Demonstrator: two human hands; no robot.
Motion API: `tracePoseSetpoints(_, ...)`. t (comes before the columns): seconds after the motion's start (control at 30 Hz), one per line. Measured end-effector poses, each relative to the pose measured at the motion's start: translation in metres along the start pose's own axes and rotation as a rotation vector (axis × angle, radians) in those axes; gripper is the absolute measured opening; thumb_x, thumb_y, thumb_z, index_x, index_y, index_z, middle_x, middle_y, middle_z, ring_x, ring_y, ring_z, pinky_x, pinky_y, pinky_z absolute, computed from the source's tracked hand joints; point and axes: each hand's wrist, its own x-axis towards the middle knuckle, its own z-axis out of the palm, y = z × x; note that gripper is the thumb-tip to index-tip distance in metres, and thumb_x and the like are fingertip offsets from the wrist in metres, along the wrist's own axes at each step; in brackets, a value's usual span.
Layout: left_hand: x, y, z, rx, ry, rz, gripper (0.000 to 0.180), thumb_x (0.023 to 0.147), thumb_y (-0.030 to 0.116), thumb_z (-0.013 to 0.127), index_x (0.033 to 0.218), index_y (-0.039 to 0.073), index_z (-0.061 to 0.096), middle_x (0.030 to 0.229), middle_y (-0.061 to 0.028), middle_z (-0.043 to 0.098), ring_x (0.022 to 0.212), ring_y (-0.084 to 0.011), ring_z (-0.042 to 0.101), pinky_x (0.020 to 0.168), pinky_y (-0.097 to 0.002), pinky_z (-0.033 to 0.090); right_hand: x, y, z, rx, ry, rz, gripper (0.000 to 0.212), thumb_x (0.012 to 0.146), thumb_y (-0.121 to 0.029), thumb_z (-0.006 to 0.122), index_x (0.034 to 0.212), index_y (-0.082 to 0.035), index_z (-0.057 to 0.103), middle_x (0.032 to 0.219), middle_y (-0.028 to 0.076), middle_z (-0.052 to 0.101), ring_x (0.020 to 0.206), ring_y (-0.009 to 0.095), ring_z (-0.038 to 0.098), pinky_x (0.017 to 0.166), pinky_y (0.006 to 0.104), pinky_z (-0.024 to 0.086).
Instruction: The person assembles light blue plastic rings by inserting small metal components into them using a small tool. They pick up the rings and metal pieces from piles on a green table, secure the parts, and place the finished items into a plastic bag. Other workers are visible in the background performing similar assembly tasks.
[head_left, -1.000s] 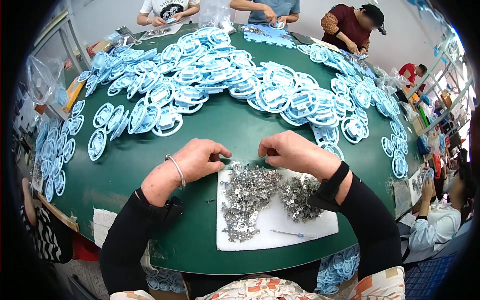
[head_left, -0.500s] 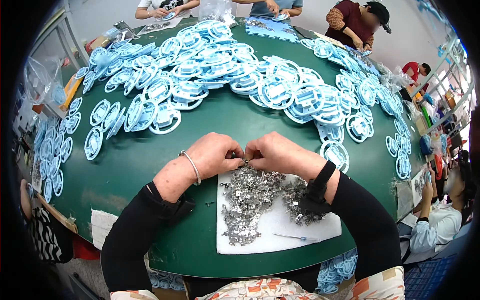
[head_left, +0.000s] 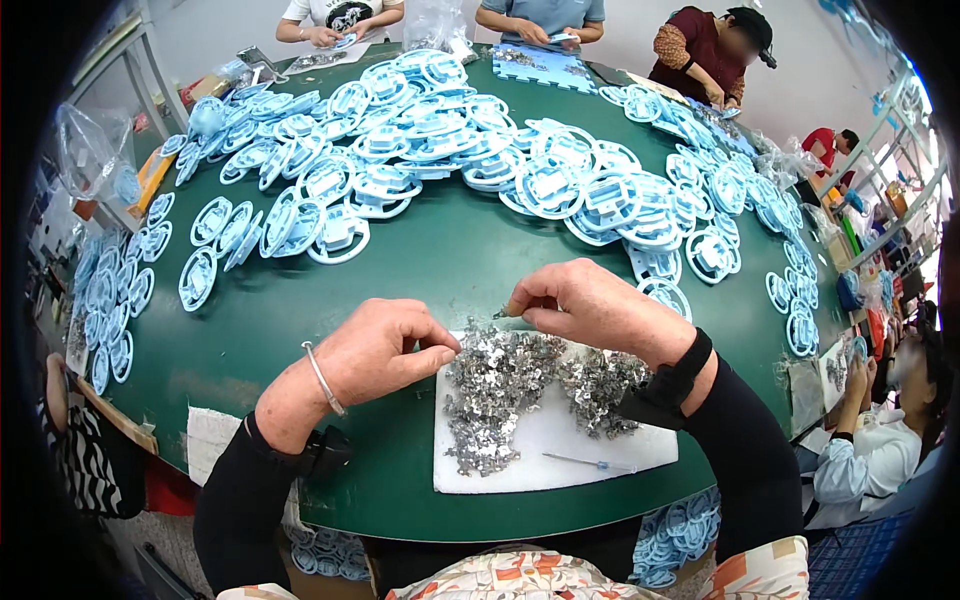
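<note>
Clearly, the fingers [head_left: 518, 297] of the right hand [head_left: 585, 305] are pinched on one small metal clip [head_left: 499, 314], held above the top edge of the white foam pad. On the left hand [head_left: 385, 345], thumb and forefinger are narrow, their tips nearly meeting at the pad's top-left corner beside the clips; whether they grip a piece, I cannot tell. One silvery bangle [head_left: 322, 378] circles the left wrist, one black wristband [head_left: 690, 365] the right. The single white foam pad [head_left: 560, 476] carries two heaps of clips, too many to count: a larger left heap [head_left: 495, 395] and a smaller right heap [head_left: 603, 392]. One slim tool [head_left: 585, 462] lies below the latter. Beyond, on the green counter [head_left: 400, 480], overlapping light-blue plastic rings [head_left: 400, 135] form a long bank, also uncountable. Three people stand along its far edge; one blue foam mat [head_left: 540, 68] lies before the middle one.
</note>
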Motion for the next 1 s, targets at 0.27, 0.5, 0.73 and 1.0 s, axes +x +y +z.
tracePoseSetpoints(0.27, -0.044, -0.024, 0.006, 0.056, 0.013, -0.224, 0.03, 0.077, 0.016, 0.083, 0.104, 0.005, 0.074, 0.074, -0.0041, 0.062, 0.065, -0.0124, 0.058, 0.059, -0.028, 0.048, 0.021, 0.033, 0.02, -0.156, -0.019, -0.003, 0.031, 0.085, -0.005, 0.063, 0.116, -0.007, 0.067, 0.097, 0.013, 0.069, 0.089, 0.029, 0.068, 0.079, 0.0372, 0.054)
tracePoseSetpoints(0.5, -0.036, -0.033, 0.02, 0.239, 0.019, 0.031, 0.018, 0.08, 0.017, 0.078, 0.094, 0.007, 0.074, 0.077, -0.009, 0.066, 0.069, -0.0257, 0.064, 0.062, -0.0364, 0.052, 0.04, 0.035, 0.037, -0.205, -0.135, -0.142, 0.041, 0.083, -0.006, 0.071, 0.122, -0.019, 0.068, 0.104, 0.011, 0.064, 0.09, 0.031, 0.066, 0.079, 0.0399, 0.053)
tracePoseSetpoints(0.73, -0.036, -0.031, 0.019, 0.216, 0.028, -0.103, 0.015, 0.086, 0.017, 0.072, 0.094, 0.004, 0.072, 0.08, -0.0118, 0.069, 0.07, -0.0273, 0.066, 0.064, -0.0366, 0.053, 0.049, 0.029, 0.048, -0.158, -0.098, -0.243, 0.012, 0.083, -0.002, 0.066, 0.094, -0.005, 0.067, 0.087, 0.011, 0.065, 0.083, 0.031, 0.066, 0.073, 0.0395, 0.053)
tracePoseSetpoints(1.0, -0.019, -0.013, 0.021, -0.046, 0.024, -0.185, 0.018, 0.092, 0.017, 0.07, 0.098, 0.0, 0.07, 0.077, -0.0067, 0.068, 0.068, -0.0116, 0.061, 0.062, -0.0291, 0.05, 0.026, -0.014, 0.013, 0.022, -0.101, -0.053, 0.01, 0.083, -0.001, 0.066, 0.093, -0.002, 0.066, 0.084, 0.01, 0.066, 0.075, 0.023, 0.066, 0.07, 0.0339, 0.053)
